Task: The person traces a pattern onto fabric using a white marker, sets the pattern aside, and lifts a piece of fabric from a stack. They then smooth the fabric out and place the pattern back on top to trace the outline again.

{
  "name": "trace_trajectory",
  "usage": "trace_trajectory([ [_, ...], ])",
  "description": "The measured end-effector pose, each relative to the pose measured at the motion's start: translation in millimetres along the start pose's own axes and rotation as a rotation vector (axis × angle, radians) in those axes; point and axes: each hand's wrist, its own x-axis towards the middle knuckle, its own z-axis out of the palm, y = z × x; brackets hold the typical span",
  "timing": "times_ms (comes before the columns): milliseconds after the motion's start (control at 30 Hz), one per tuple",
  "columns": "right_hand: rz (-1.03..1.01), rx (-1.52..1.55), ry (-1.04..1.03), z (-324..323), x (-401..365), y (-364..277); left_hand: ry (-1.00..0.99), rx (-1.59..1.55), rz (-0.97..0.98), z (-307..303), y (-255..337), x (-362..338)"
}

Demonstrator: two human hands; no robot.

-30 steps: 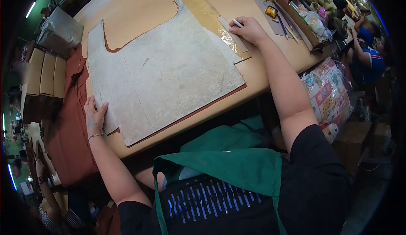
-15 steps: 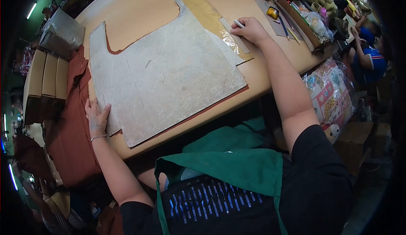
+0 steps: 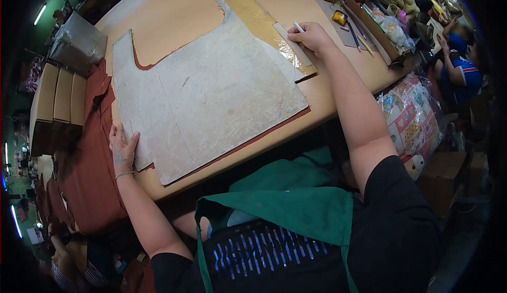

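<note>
A large grey pattern board (image 3: 206, 92) lies flat on the tan table, with reddish-brown material (image 3: 248, 141) showing along its front edge. My left hand (image 3: 123, 148) rests on the board's lower left edge, fingers spread and holding nothing. At the board's right side, my right hand (image 3: 311, 37) is closed around a white pen (image 3: 299, 27). Below that hand is a narrow flat strip (image 3: 293, 45), next to a yellow, shiny, plastic-covered band (image 3: 253, 13).
Reddish-brown cloth (image 3: 95, 187) hangs over the table's left side, near cardboard boxes (image 3: 60, 92). A cardboard tray (image 3: 372, 29), pencils (image 3: 365, 46) and a yellow object (image 3: 339, 17) lie at the right. Another person (image 3: 465, 76) is at far right, and one at lower left.
Both my hands have hardly moved. At the far left, the person's arm and the dark cloth near it have shifted downward.
</note>
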Motion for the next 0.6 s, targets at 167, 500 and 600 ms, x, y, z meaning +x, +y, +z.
trace_trajectory([
  [167, -0.018, -0.053, -0.017, 0, -2, 1, -0.015, -0.040, 0.003, 4, -7, 3],
  [500, -0.099, -0.198, 0.030, 0, -9, -4, -0.009, -0.044, 0.025, 5, -7, 3],
  [600, -0.164, -0.262, 0.034, -2, -5, 3, 0.027, -0.025, 0.071, 8, -10, 2],
])
